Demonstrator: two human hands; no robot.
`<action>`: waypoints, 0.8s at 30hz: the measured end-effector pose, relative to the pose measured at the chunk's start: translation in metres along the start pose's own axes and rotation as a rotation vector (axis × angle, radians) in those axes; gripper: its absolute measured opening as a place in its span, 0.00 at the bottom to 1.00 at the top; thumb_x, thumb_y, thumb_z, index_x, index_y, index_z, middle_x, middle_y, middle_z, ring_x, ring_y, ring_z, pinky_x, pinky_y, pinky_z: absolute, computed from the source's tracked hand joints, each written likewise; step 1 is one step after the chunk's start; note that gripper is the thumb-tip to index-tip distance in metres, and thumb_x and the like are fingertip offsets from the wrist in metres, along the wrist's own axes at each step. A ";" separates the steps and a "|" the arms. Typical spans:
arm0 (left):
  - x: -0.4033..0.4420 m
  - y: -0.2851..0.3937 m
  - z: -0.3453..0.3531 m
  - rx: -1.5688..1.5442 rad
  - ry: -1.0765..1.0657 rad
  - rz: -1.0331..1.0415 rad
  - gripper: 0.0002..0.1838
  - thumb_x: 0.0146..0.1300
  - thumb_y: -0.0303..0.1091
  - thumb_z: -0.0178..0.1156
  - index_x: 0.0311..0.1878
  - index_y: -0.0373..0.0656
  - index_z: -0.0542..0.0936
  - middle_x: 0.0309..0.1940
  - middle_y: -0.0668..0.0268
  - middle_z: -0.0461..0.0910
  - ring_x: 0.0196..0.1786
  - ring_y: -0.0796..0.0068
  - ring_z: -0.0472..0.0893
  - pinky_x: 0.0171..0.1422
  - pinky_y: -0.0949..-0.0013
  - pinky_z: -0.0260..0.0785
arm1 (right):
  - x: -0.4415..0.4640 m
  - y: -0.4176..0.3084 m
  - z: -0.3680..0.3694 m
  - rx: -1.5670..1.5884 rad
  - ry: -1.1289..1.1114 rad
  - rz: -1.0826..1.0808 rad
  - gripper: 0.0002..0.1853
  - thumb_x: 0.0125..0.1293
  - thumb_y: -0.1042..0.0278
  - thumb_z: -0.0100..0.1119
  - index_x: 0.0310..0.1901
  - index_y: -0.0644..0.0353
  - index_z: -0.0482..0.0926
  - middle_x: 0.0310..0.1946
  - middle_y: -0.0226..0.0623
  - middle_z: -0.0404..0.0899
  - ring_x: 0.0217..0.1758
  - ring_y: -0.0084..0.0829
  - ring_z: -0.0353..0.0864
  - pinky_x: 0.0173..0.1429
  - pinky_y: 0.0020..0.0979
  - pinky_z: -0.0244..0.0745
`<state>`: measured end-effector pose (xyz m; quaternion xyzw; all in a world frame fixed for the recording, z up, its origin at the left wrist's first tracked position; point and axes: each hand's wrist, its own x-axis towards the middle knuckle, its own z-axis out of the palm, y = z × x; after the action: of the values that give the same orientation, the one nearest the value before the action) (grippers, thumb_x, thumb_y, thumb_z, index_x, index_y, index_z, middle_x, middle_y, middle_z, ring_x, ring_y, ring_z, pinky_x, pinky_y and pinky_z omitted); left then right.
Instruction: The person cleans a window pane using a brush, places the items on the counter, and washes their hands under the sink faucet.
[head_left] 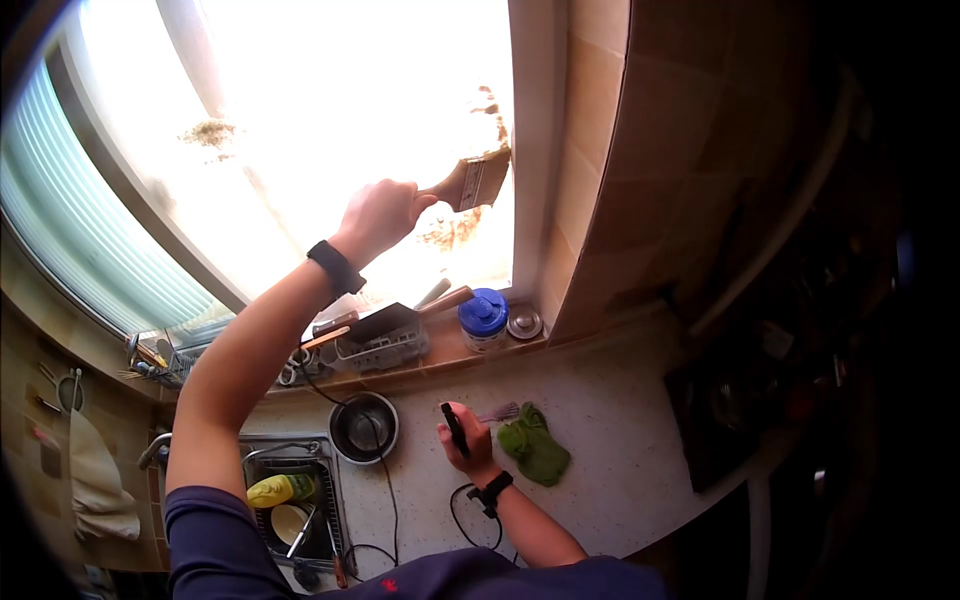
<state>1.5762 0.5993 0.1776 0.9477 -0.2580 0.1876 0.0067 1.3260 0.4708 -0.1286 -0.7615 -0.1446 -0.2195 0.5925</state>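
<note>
Left hand (380, 215) closed round the handle of a wide flat brush (478, 182), arm raised, dark band at the wrist. Brush lies just beyond the fingertips, roughly level, bristles away from the palm, up by the upright frame (535, 130) of a bright window (330, 90). Whether the bristles touch the frame: cannot tell, glare.

Below the left hand, sill (490, 357): blue-lidded tub (484, 318), small round metallic lid (524, 322) just beside it; nearer the forearm, a dark blade (383, 325) with a wooden handle, over a clear rack (385, 348).

Right hand (466, 440) lower, over the pale speckled bench (620, 400), fingers curled shut on a slim black object (455, 430); kind unclear. Dark band at this wrist too. Beside the hand, away from the sink: crumpled green cloth (535, 445). Other side: metal bowl (364, 428), black cable (395, 500) running across it and down the bench. Beyond the bowl, sink (334, 500) holding a yellow-green package (280, 490) and a pale round bowl (290, 524).
</note>
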 end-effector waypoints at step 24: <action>-0.031 0.016 0.000 -0.128 -0.061 -0.104 0.25 0.76 0.51 0.57 0.32 0.38 0.84 0.22 0.52 0.82 0.28 0.48 0.83 0.34 0.52 0.75 | 0.002 0.001 0.001 -0.011 0.004 -0.032 0.19 0.65 0.67 0.67 0.56 0.58 0.77 0.46 0.45 0.85 0.37 0.48 0.87 0.40 0.40 0.83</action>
<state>1.5437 0.6006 0.1649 0.9627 -0.2201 0.1411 0.0691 1.3287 0.4710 -0.1288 -0.7617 -0.1546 -0.2312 0.5852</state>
